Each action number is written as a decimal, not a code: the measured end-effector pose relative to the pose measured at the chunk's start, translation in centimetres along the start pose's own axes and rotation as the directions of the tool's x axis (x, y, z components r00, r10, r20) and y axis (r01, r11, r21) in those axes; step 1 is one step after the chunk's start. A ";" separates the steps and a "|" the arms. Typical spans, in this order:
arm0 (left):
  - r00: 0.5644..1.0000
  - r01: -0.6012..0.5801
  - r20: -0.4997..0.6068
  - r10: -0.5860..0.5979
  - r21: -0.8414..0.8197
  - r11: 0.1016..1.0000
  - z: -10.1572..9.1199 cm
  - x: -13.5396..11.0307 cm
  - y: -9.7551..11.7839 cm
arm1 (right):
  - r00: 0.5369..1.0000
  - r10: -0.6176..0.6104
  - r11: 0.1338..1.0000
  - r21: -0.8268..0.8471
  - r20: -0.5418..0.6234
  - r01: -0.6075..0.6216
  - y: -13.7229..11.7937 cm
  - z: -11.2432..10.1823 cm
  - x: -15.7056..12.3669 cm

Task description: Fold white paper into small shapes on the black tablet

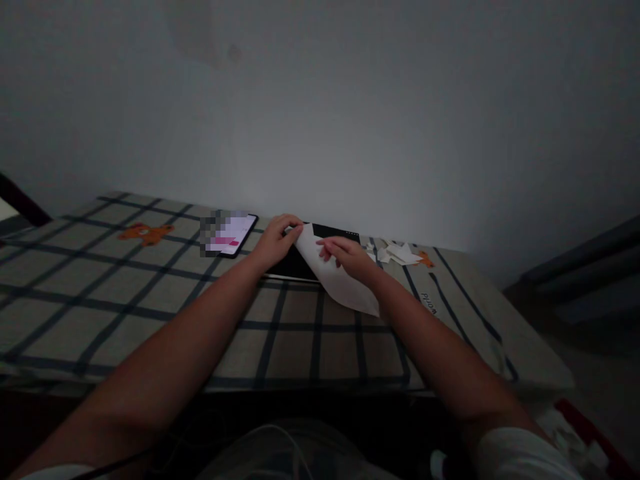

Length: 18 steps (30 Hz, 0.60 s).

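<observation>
A white sheet of paper (340,283) lies slanted across a flat black slab (333,233), perhaps a tablet, on the checked tablecloth (150,300). My left hand (277,240) pinches the paper's upper corner with curled fingers. My right hand (347,257) rests on the sheet a little to the right, fingers bent and pressing down on it.
A phone (233,235) with a lit screen lies left of my left hand. Several white paper scraps (397,253) are heaped to the right of the slab. Orange bear prints (145,233) mark the cloth. A pale wall stands behind the table; the table's right edge drops to the floor.
</observation>
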<state>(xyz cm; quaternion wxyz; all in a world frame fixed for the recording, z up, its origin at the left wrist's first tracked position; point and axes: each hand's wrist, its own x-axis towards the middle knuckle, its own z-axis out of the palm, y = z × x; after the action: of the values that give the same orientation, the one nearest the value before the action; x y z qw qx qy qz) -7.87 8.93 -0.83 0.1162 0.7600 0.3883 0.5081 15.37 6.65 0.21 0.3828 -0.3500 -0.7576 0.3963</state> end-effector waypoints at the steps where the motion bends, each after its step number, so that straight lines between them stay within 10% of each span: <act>1: 1.000 -0.009 0.008 0.009 0.001 1.000 0.0 0.0 0.1 | 0.999 0.039 0.997 0.063 -0.032 -0.037 -0.3 0.4 0.7; 11: 0.994 -0.065 0.095 0.062 0.026 0.998 -0.4 0.0 0.2 | 0.969 0.212 0.884 0.448 -0.130 -0.133 -0.9 3.2 2.5; 18: 0.990 -0.049 0.131 0.052 -0.028 0.998 0.1 -0.2 1.2 | 0.955 0.225 0.898 0.421 -0.193 -0.126 -0.3 3.0 2.0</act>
<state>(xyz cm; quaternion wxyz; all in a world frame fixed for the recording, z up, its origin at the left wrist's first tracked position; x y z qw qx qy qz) -7.28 8.00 -0.33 0.1380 0.7999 0.3541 0.4646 11.77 7.21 -0.13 0.4968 -0.3754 -0.5731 0.5327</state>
